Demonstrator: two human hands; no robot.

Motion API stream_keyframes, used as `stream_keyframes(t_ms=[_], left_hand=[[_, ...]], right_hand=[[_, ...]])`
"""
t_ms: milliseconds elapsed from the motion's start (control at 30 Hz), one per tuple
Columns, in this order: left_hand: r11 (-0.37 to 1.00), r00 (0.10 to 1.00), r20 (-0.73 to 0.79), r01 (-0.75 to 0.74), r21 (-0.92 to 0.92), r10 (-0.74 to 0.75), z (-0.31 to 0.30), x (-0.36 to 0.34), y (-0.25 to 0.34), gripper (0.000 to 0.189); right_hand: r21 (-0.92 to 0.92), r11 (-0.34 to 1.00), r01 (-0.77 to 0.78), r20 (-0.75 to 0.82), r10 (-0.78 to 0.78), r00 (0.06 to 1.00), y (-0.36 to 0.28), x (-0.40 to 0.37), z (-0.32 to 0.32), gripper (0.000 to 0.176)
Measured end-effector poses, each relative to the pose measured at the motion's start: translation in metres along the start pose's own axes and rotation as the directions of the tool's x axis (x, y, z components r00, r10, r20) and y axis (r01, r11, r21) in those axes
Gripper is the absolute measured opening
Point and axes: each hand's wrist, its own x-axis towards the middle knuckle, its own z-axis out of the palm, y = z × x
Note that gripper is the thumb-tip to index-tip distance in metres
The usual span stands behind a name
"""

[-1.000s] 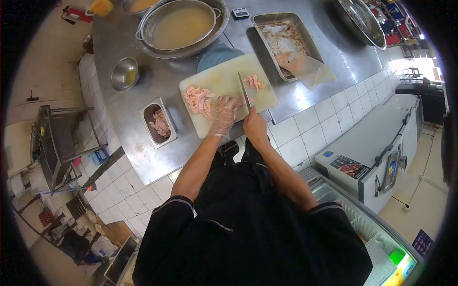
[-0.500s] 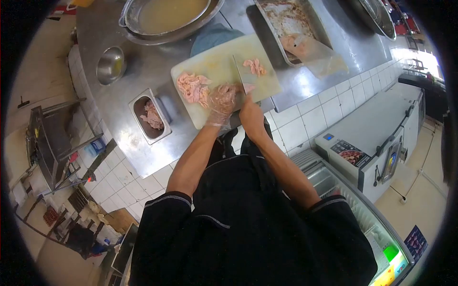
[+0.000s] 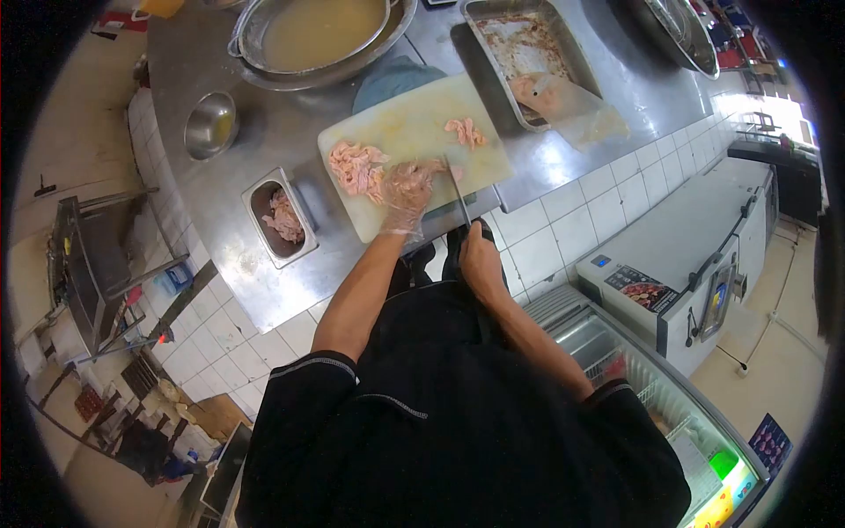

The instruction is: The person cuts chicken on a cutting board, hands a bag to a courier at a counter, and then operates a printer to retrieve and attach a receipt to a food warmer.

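On the white cutting board [image 3: 396,119], my left hand [image 3: 407,192], in a clear plastic glove, presses down on a piece of raw meat [image 3: 433,165] with its fingers curled. My bare right hand [image 3: 481,262] grips a knife [image 3: 459,192] by the handle, near the board's front edge. The blade points away from me, its tip beside the meat under my left fingers. A heap of pale pink raw meat [image 3: 356,167] lies left of my gloved hand. Several cut strips of meat [image 3: 465,133] rest at the board's right side.
A small metal pan [image 3: 304,236] holding meat stands left of the board. Behind it sits a steel bowl [image 3: 209,126]. A large basin [image 3: 400,44] of cloudy liquid and a blue cloth [image 3: 396,81] are beyond the board. At right is a stained tray [image 3: 585,66] with a plastic bag [image 3: 588,119].
My right hand has drawn the knife back toward my body, so its blade now slants across the board's front edge. My left hand stays nearly in place on the meat.
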Motion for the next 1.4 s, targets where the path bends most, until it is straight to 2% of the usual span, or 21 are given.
stream_keyframes(t_ms=[100,200,300,400,500,600,700,800,900,1000,1100,1200,1300,1400], left_hand=[[0.989,0.999,0.009,0.050,-0.142,-0.049,-0.012,0.003,0.006,0.025],[0.963,0.990,0.096,0.124,-0.239,-0.104,-0.030,0.001,0.009,0.025],[0.991,0.995,0.068,0.078,-0.106,-0.071,-0.029,-0.017,-0.013,0.022],[0.995,0.995,0.096,0.028,-0.098,-0.018,-0.022,-0.024,-0.024,0.023],[1.000,0.994,0.107,-0.012,-0.025,0.015,-0.017,-0.024,-0.025,0.026],[0.999,0.991,0.132,0.030,-0.019,-0.027,-0.013,-0.028,-0.029,0.026],[0.997,1.000,0.012,0.001,-0.083,0.000,-0.012,-0.022,-0.027,0.023],[0.999,0.999,0.032,-0.006,-0.035,0.007,-0.022,-0.011,-0.018,0.017],[0.999,0.999,0.002,-0.042,-0.003,0.042,-0.016,-0.014,-0.024,0.014],[0.999,0.998,0.042,-0.048,0.017,0.048,-0.019,-0.013,-0.022,0.012],[0.999,0.999,0.005,-0.034,0.032,0.034,-0.013,-0.021,-0.025,0.013],[1.000,1.000,-0.003,-0.020,-0.013,0.020,-0.014,-0.019,-0.026,0.014],[0.999,0.999,0.009,0.033,0.035,-0.033,-0.010,-0.024,-0.028,0.017],[0.996,0.994,0.109,0.031,-0.084,-0.022,-0.015,-0.021,-0.028,0.020]], right_hand=[[-0.001,0.993,0.116,-0.122,-0.115,0.986,0.004,0.029,-0.003,0.024],[-0.003,0.998,0.065,-0.128,-0.065,0.990,-0.011,0.050,-0.014,0.028],[0.031,0.998,0.052,-0.130,-0.047,0.990,-0.029,0.058,-0.014,0.025],[0.075,0.983,0.166,-0.065,-0.161,0.985,-0.046,0.069,0.000,0.024],[0.032,0.974,0.226,-0.108,-0.221,0.969,-0.067,0.086,0.011,0.022],[0.044,0.950,0.309,-0.188,-0.296,0.937,-0.081,0.107,0.019,0.023],[0.026,0.966,0.257,-0.147,-0.250,0.957,-0.079,0.115,0.030,0.023],[-0.047,0.995,0.085,0.008,-0.085,0.996,-0.084,0.105,0.021,0.028],[-0.027,0.996,0.084,0.035,-0.083,0.996,-0.071,0.082,0.022,0.032],[-0.039,0.998,0.051,0.090,-0.047,0.995,-0.055,0.053,0.019,0.029],[-0.055,0.998,0.007,0.128,0.000,0.992,-0.041,0.015,0.008,0.022],[-0.094,0.995,-0.039,0.162,0.054,0.985,-0.023,-0.012,0.005,0.022],[-0.060,0.998,0.032,0.153,-0.022,0.988,-0.017,-0.003,-0.001,0.024],[-0.078,0.985,0.154,0.003,-0.154,0.988,-0.003,0.028,0.007,0.026]])
